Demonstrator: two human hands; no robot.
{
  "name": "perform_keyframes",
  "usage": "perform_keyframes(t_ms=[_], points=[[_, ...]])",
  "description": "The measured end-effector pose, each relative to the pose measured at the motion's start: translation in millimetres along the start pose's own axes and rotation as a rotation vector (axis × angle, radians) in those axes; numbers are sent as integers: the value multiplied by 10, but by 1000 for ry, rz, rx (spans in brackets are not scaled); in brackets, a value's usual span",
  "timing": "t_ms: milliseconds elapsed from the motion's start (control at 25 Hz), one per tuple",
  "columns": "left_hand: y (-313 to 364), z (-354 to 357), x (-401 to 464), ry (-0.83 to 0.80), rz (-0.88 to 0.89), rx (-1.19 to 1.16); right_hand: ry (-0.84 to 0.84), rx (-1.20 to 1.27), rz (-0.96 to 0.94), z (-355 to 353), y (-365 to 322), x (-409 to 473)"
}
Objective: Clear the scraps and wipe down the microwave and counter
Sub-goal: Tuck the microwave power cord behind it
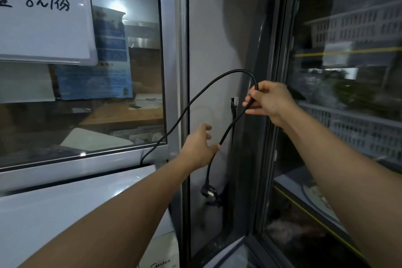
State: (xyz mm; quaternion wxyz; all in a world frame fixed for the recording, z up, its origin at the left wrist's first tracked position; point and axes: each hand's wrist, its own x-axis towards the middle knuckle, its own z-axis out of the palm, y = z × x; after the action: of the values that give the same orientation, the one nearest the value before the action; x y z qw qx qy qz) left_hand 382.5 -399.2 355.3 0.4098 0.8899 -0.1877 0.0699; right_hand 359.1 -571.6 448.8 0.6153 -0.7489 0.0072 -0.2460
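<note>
1. The black power cord looped up from behind the white microwave; its plug dangled unplugged.
2. Right hand fingers pinched the loop's top; left hand held it loosely below.
3. Coiling it evenly, clear of the counter, would likely suit wiping best.
</note>
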Motion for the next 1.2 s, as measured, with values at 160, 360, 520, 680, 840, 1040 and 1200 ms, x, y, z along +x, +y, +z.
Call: perform_keyframes(t_ms=[160,360,520,680,840,1040,1200], points=[[-83,172,9,-44,-140,-244,3,37,-8,-1,-37,36],[-155,-54,132,152,-181,-371,13,53,-27,-65,89,68],[-203,-356,206,255,-178,-261,7,85,-100,-42,196,103],[-281,-482,492,239,-126,-85,3,90,-158,-23,294,177],[-319,-458,703,163,-74,-93,37,117,-174,-27,405,193],[-359,-428,759,152,-2,-15,141,-215,-153,-40,629,270],[-363,-432,807,117,91,153,-1,-982,-473,107,638,356]])
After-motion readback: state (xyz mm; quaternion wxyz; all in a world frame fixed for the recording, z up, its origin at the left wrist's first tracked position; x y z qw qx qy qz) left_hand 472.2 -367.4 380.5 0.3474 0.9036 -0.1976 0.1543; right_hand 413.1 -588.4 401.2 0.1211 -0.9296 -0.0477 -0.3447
